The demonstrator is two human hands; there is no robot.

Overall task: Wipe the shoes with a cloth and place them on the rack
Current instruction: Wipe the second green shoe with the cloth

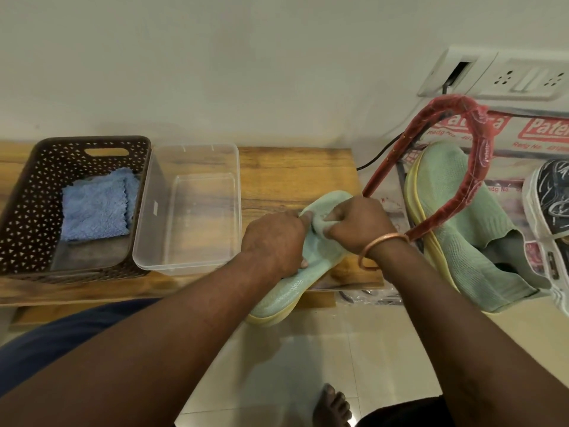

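A mint-green knit shoe [286, 291] with a yellow sole lies over the front edge of the wooden table [292, 174], toe towards me. My left hand [274, 241] grips its middle from the left. My right hand [358, 224], with a copper bangle at the wrist, pinches pale green fabric at the shoe's collar end; whether that fabric is a cloth or the collar itself is unclear. The matching green shoe [462, 229] lies on the rack [474, 143] at the right, under its red plastic-wrapped frame. A folded blue cloth [95, 208] sits in the brown basket [27, 192].
An empty clear plastic tub [160, 180] stands between the basket and the shoe. A black-and-white shoe [551, 198] sits on the rack's far right. A wall socket panel [505, 75] with a black cable hangs above the rack. My bare foot [334, 408] rests on the tiled floor.
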